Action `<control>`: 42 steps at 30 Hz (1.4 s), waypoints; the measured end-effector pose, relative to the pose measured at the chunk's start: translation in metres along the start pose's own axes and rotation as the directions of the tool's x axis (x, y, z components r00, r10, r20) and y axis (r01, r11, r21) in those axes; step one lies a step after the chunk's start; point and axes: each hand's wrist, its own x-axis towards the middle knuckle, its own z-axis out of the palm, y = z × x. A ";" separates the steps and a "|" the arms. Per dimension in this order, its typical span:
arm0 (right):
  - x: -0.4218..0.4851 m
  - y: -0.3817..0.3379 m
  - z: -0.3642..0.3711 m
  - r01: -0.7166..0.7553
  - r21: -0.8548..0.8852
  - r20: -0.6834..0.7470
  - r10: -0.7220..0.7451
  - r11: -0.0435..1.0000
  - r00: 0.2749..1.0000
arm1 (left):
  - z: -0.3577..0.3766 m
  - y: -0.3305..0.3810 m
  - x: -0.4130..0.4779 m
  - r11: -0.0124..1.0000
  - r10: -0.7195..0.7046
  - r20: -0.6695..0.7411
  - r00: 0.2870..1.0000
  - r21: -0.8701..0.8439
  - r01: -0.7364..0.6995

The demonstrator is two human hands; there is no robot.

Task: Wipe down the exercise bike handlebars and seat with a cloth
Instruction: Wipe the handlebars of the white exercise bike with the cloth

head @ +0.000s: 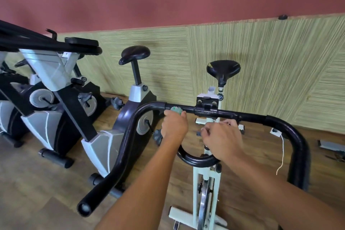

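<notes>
the left hand's fingers [169, 113] curl round a small green cloth [176, 110] and press it on the black handlebars [248, 115]; the right hand's fingers [230, 123] curl loosely at the bar, and whether they grip it cannot be told. the white bike [197, 181] stands at six o'clock, its black seat [223, 68] at one o'clock. the left hand [174, 125] lies at eleven o'clock of the right hand [223, 140].
</notes>
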 end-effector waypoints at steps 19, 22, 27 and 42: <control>-0.004 -0.001 0.003 -0.011 0.010 -0.029 0.012 1.000 1.000 | 0.000 -0.025 -0.034 0.999 -0.002 0.027 1.000 0.034 0.001; -0.003 -0.001 0.003 -0.006 0.007 -0.050 0.007 1.000 0.999 | 0.000 -0.012 -0.017 0.995 0.028 0.012 1.000 0.090 -0.029; -0.004 -0.001 0.000 -0.008 0.030 -0.024 0.008 1.000 1.000 | -0.006 -0.002 -0.007 0.993 0.071 0.021 0.997 0.089 -0.072; 0.015 -0.054 -0.079 -0.534 0.845 0.522 0.232 -0.015 0.820 | -0.056 0.033 -0.018 0.694 0.695 0.130 0.707 0.138 -0.707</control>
